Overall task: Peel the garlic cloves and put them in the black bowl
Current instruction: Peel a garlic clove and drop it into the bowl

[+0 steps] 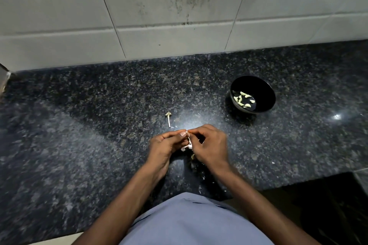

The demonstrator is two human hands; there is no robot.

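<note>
Over the middle of the dark granite counter (99, 125), my left hand (165, 145) and my right hand (209, 145) meet around a garlic clove (188, 145) with pale papery skin. Both pinch it with curled fingers, thumbs and fingertips touching at its top. Most of the clove is hidden between them. The black bowl (264, 89) stands to the right and farther back, apart from my hands. Several peeled, pale yellow cloves (244, 98) lie in its bottom.
A dry garlic stem (168, 118) lies just behind my left hand. Bits of garlic skin (200, 192) are scattered near the counter's front edge. A tiled wall (159, 16) closes off the back. The counter steps back at the front right.
</note>
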